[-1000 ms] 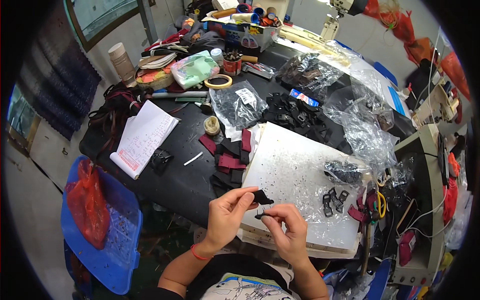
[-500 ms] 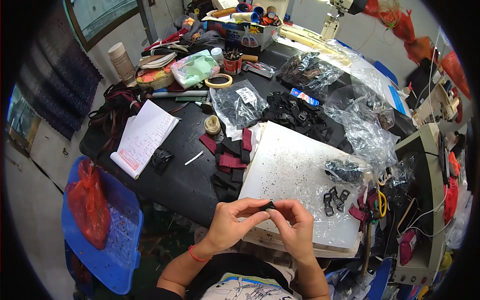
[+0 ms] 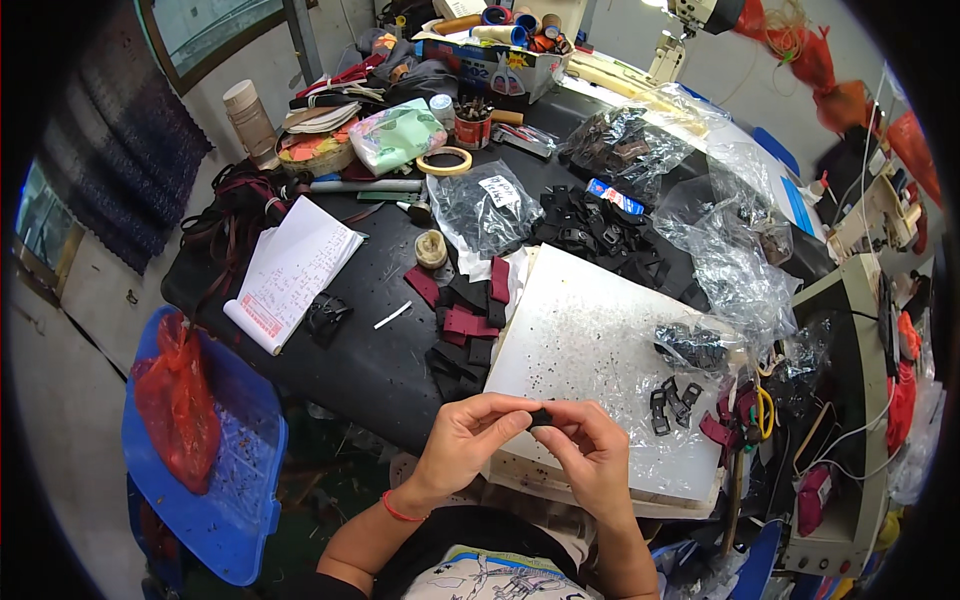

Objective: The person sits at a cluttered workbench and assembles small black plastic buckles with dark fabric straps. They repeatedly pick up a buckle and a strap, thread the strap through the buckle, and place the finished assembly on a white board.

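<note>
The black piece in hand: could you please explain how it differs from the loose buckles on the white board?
The black piece is held between the left hand and right hand, while the buckles lie on the white board. Fingers mostly hide the black piece; the buckles show clearly. Both are black.

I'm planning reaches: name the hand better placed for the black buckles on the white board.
Probably the right hand: it is nearer those black buckles than the left hand, though both hold a small black piece.
</note>
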{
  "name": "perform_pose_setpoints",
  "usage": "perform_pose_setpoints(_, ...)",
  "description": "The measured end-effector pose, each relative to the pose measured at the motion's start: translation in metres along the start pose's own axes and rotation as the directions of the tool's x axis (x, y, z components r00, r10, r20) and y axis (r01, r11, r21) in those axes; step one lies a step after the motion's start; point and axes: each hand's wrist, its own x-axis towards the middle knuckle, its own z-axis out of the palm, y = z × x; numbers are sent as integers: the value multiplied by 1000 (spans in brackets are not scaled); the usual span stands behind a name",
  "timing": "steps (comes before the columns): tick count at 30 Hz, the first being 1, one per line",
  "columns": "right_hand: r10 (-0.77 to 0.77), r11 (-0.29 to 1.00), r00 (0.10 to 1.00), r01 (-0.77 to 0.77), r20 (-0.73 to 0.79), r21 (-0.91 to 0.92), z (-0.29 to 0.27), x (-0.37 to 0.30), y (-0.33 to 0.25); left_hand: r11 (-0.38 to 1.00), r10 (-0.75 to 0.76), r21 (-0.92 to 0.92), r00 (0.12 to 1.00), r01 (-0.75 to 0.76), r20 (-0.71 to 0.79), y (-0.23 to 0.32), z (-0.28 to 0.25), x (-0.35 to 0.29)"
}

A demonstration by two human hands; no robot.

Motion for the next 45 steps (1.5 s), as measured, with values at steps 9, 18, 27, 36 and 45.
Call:
perform_pose_setpoints(9, -269, 940, 957, 237, -105, -246, 12, -3, -7, 988, -44, -153, 996, 31, -80, -6, 0, 3)
perform_pose_setpoints(18, -75, 989, 984, 53, -160, -138, 13, -1, -5, 997, 3, -75, 1000, -3, -6, -3, 1, 1)
perform_pose_setpoints(27, -1, 999, 950, 12, -313, 33, 13, -6, -4, 980, 43, -188, 995, -60, -95, -5, 9, 0)
perform_pose_setpoints(36, 152, 880, 973, -54, -172, 473, -2, -8, -3, 978, 127, -181, 981, -100, 145, 0, 8, -3)
perform_pose_setpoints(45, 162, 831, 985, -106, -56, 546, -6, -7, -6, 972, 91, -231, 983, -52, 160, -9, 6, -10)
